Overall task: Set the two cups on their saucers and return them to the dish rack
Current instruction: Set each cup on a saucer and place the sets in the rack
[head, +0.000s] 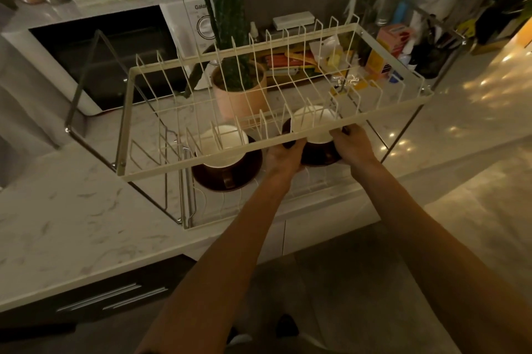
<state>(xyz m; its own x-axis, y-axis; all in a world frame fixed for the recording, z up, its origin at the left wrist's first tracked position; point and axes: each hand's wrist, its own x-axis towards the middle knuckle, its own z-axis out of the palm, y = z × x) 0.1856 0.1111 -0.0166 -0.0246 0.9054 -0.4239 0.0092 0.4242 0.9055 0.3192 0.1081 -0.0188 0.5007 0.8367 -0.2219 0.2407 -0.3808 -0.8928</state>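
Hands both grip right saucer [319, 156] under rack [276, 146] top tier: left hand [283, 155] on its left rim, right hand [352, 143] on right. Right cup [313, 123] sits on it. Left cup [223, 146] on left saucer [227, 178] already rests on rack's lower shelf, just left of left hand. Likely next: push held saucer inward, away from body, beside it.

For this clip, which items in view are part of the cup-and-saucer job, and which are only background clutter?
Part of the job:
- left cup on its dark saucer, lower tier
- right cup on its saucer, held by both hands: left, right
- dish rack

Just lying about:
- microwave
- potted cactus
- boxes and packets behind the rack
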